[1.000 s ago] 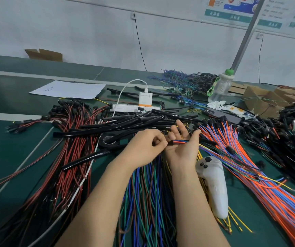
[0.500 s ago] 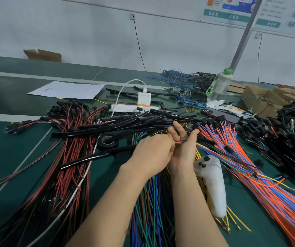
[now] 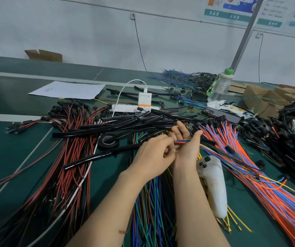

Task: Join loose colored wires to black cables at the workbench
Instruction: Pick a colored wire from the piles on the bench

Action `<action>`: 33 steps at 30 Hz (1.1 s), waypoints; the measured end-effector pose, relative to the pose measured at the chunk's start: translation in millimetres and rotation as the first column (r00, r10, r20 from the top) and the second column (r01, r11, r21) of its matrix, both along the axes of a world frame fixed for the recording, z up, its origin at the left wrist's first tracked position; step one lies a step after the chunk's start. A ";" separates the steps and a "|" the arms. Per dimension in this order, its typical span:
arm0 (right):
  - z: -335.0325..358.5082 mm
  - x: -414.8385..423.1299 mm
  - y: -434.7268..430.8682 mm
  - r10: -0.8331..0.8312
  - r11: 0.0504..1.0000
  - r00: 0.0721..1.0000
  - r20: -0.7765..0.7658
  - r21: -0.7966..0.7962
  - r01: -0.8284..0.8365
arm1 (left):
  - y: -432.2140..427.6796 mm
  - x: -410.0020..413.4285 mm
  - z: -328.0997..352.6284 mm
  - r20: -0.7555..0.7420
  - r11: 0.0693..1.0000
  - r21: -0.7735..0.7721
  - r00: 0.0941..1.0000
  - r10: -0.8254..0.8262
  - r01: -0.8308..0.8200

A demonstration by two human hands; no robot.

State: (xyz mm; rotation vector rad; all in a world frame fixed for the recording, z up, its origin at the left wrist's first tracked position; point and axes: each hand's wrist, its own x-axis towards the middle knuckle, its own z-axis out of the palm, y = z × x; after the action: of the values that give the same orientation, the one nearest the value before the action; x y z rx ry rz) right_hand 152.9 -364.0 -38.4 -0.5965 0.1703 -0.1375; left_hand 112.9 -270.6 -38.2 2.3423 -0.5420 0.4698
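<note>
Head view — right hand lies palm up, fingers straight, a few colored wires across them; left hand curls in, fingertips pinching those wires just beside the right fingers. We judge: square the ends first, then reach — black cables lie just beyond the fingertips. A tape roll sits left of the left fingers, white controller near the right wrist; the orange-blue bundle right of the thumb could snag.

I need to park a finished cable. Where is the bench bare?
Bare green mat lies left of the red-and-black wire bundle; more sits beyond the paper sheet. A smaller patch lies between the white controller and the orange-and-blue wires. Centre and right are crowded.
</note>
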 end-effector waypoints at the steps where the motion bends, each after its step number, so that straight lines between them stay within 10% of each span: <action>1: 0.4 0.2 0.4 0.000 1.000 1.000 0.002 0.021 0.000 | 0.7 1.4 -2.7 -0.003 0.999 -0.043 1.000 -0.017 0.017; 15: 2.0 1.7 1.0 0.002 0.987 1.000 0.020 0.162 -0.005 | -11.1 4.5 -16.0 -0.042 0.913 -0.407 0.999 -0.002 -0.015; 24: 3.1 -1.5 3.2 0.027 0.979 0.998 0.063 0.201 -0.039 | 9.2 13.1 -5.8 -0.296 0.583 -0.796 0.945 -0.139 -0.163; 33: 2.1 0.7 3.4 0.031 0.980 0.999 0.039 0.197 -0.038 | 8.0 7.5 0.5 -0.235 0.797 -0.602 0.945 -0.229 0.044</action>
State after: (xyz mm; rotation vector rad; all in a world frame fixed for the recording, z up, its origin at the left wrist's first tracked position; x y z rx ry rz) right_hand 153.6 -360.6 -36.3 -0.3987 0.1368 -0.0963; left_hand 120.3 -262.6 -37.7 1.7074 -0.3510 0.1689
